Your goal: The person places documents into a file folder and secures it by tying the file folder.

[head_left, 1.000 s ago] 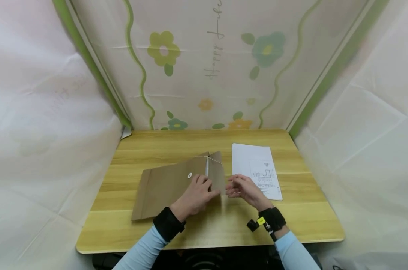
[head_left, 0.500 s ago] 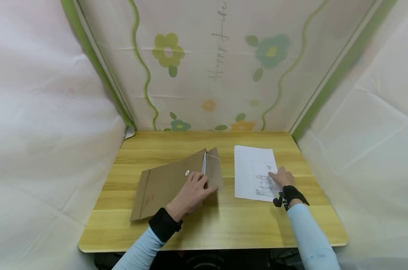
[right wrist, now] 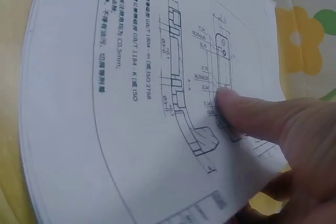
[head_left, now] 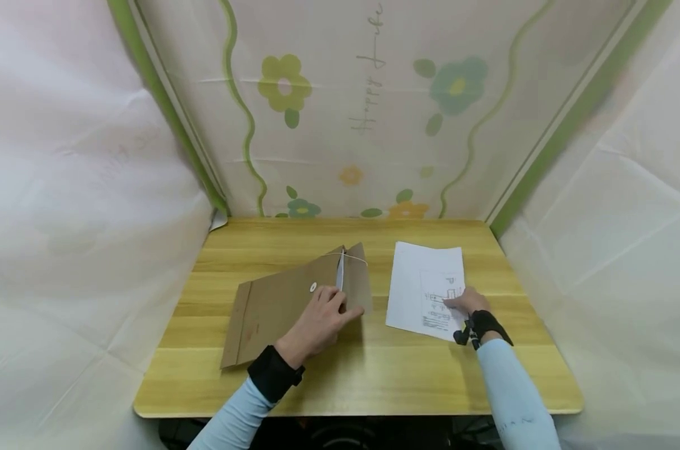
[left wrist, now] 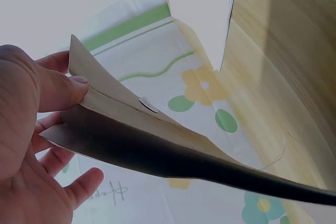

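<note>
So the left hand (head_left: 319, 319) has the brown folder (head_left: 278, 312) pinched between thumb and fingers at its flap end, the other fingers loosely spread, with the folder sitting left of centre on the worktop (head_left: 407, 384), nearer the left edge than the right. Over toward the right edge, the right hand (head_left: 470, 301) is gripping the printed papers (head_left: 421, 269) by their side, thumb on the drawing and fingers tucked underneath.
</note>
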Demonstrator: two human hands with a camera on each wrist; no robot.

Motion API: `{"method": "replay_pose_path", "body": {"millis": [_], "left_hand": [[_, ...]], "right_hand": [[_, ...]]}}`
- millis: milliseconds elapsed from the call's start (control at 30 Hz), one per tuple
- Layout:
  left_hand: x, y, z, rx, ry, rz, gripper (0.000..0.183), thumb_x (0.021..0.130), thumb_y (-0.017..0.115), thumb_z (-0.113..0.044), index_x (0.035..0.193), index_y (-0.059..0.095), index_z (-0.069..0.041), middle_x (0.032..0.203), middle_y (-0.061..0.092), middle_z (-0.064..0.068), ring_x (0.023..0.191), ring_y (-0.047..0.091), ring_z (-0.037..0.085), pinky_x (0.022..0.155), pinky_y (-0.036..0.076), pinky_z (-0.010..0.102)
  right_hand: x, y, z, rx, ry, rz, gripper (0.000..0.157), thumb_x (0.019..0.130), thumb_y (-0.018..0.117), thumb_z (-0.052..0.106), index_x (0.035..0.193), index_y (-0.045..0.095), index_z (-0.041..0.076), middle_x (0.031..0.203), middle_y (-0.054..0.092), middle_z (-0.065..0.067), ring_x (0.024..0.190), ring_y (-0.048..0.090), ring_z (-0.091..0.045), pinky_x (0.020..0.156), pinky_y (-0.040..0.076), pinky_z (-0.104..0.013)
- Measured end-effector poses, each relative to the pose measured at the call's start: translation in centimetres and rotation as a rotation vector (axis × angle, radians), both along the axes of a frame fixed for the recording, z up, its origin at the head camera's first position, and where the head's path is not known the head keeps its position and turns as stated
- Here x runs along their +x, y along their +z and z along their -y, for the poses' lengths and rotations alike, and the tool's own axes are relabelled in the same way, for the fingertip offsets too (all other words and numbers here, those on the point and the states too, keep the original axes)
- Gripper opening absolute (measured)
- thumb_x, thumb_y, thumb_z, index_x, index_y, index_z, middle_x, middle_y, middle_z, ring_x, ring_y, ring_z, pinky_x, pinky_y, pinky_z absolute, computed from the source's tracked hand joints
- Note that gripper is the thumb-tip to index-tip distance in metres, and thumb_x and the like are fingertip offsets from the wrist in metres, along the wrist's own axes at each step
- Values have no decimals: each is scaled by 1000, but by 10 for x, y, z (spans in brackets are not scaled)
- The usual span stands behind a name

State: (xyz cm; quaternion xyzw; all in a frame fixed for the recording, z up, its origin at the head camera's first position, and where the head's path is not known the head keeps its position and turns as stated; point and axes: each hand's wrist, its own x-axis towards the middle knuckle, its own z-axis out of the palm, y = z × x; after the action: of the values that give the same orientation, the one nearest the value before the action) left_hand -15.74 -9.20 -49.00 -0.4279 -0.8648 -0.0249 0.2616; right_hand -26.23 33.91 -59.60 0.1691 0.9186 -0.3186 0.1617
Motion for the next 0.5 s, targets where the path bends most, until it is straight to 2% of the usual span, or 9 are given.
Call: {"method": "replay_pose_path", "body": {"millis": [67,167,267,400,500], "left_hand": [[0,0,0,6,0,-3,43,85,63,4,116,63,-26,87,50,6,98,50,29,88,41,41],[0,0,1,11,6,2,43,85,64,4,116,63,-26,87,49,6,97,49,29,88,40,41],[0,1,1,6,13,5,41,87,62,3,117,63,-26,87,49,6,97,49,28,88,39,41],[-1,0,1,-6,18,6,41,88,62,2,116,63,-27,87,50,6,98,50,28,88,40,41],[-2,-1,2,-8,20,10,42,86,63,3,115,63,-27,86,50,5,98,51,28,89,41,41]], "right_hand": [[0,-1,1,-45,-34,0,48,84,75,27,114,61,-8,94,68,-21,74,64,-28,61,49,-32],[-2,-3,1,-145,-74,-19,55,84,74,19,122,49,-12,98,65,-25,75,66,-28,61,53,-34],[-2,-4,1,-261,-126,6,54,86,71,15,125,44,-11,96,64,-20,73,67,-25,63,55,-33],[2,0,-3,-391,-126,58,36,93,56,17,117,53,-10,81,65,-7,65,64,-17,58,53,-29],[6,6,-7,-585,-81,87,33,97,47,16,117,55,-9,77,68,-3,62,63,-12,55,50,-26]]}}
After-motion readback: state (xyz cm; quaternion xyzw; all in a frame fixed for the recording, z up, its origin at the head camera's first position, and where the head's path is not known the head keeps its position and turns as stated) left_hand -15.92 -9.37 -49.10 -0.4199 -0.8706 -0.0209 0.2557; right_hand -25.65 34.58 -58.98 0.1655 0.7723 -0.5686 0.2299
